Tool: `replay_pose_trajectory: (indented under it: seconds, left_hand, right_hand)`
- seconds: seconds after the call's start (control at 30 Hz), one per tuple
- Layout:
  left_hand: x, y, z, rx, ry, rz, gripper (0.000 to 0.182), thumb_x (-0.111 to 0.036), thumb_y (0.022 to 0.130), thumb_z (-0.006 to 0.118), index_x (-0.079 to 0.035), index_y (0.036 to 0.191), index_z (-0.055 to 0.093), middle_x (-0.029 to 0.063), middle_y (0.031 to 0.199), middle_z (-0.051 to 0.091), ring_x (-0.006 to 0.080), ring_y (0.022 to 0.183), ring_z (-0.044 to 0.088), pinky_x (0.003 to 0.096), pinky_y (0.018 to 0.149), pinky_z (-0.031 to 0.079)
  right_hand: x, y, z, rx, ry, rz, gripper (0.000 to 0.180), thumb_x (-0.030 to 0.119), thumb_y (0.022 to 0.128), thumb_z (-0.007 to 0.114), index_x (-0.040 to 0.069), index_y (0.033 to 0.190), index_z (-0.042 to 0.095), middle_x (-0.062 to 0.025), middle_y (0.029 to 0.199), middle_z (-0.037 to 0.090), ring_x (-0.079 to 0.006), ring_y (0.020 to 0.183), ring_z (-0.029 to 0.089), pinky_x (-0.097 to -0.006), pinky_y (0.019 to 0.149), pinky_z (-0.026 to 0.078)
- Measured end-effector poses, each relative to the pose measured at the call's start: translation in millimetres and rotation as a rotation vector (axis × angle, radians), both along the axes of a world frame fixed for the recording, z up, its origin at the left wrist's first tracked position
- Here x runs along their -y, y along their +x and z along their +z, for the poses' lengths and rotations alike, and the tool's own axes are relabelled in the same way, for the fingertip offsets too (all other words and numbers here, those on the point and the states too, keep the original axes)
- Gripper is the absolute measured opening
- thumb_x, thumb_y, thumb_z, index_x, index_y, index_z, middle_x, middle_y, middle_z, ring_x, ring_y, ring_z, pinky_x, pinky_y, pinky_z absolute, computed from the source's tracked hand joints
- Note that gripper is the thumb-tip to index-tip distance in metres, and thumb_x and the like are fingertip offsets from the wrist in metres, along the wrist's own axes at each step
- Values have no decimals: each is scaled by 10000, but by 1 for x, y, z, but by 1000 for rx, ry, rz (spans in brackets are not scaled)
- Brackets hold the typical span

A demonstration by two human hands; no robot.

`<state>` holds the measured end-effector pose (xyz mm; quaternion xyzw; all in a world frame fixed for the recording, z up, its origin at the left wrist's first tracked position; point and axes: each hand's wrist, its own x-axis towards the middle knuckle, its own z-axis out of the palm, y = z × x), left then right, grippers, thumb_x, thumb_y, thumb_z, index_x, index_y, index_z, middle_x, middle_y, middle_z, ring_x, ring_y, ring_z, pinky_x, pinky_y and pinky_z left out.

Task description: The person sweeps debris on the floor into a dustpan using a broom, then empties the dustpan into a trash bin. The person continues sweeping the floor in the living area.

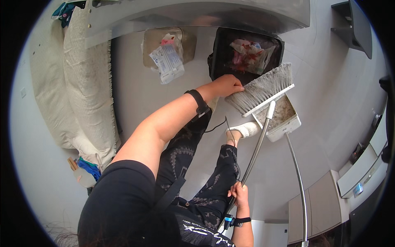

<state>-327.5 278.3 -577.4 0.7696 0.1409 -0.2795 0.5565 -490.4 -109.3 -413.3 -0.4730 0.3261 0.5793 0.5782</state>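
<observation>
My right hand (239, 194) is closed around the metal handle (255, 148) of a broom, low in the picture. The broom head (262, 89) is raised, its grey bristles turned up and away from me, with dust or fluff among them. At the bristles' left end, my left hand (226, 85) pinches bristle tips between bent fingers; whether it holds loose fluff too is hidden. Just beyond this hand stands a black waste bin (282, 51) with crumpled, red-stained waste inside. A white long-handled dustpan (284, 131) holding grey debris sits behind the broom head.
Left of the bin, a wipes packet (168, 63) lies against a beige container (189, 46). A table edge (197, 15) overhangs both. A fabric-covered sofa (86, 77) stands left, cabinets (318, 207) right. A thin cable (216, 127) hangs near my legs.
</observation>
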Motion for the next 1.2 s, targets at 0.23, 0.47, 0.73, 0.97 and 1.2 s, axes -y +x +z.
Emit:
replay_pose_trajectory:
  seconds: [0.23, 0.47, 0.73, 0.97, 1.2]
  left_hand:
    - [3, -2, -24, 153, 219, 124, 207, -218, 854, 612, -21, 904, 650, 154, 799, 649, 319, 742, 615, 378, 668, 476]
    - [-39, 19, -43, 304, 416, 154, 217, -223, 878, 559, -51, 988, 635, 170, 908, 626, 357, 871, 590, 421, 747, 463]
    - [-3, 34, -33, 95, 137, -67, 275, -287, 840, 605, -32, 893, 693, 153, 907, 667, 299, 829, 625, 378, 742, 479]
    - [3, 37, -40, 97, 523, 39, 222, -238, 882, 512, -57, 895, 640, 142, 891, 665, 352, 825, 615, 424, 722, 489]
    - [-1, 63, -39, 53, 346, -62, 412, -378, 926, 480, 4, 876, 627, 193, 842, 651, 329, 841, 622, 402, 724, 477]
  right_hand:
    - [-2, 2, 2, -8, -6, 42, 437, 403, 926, 537, 88, 643, 428, 11, 479, 330, -108, 415, 329, -291, 483, 435]
    - [0, 0, 1, -34, -21, 66, 434, 395, 910, 568, 86, 637, 433, 4, 478, 344, -113, 418, 347, -297, 481, 439]
    - [-1, 0, 0, -45, -10, 69, 430, 375, 913, 568, 89, 627, 423, 6, 474, 337, -116, 418, 354, -299, 480, 441]
    - [0, 0, 0, -16, -39, 120, 472, 457, 891, 571, 86, 634, 431, 8, 469, 328, -115, 415, 338, -294, 475, 427]
    - [4, 1, -4, -20, -75, 119, 423, 352, 915, 573, 82, 623, 430, 2, 489, 372, -117, 425, 384, -296, 480, 445]
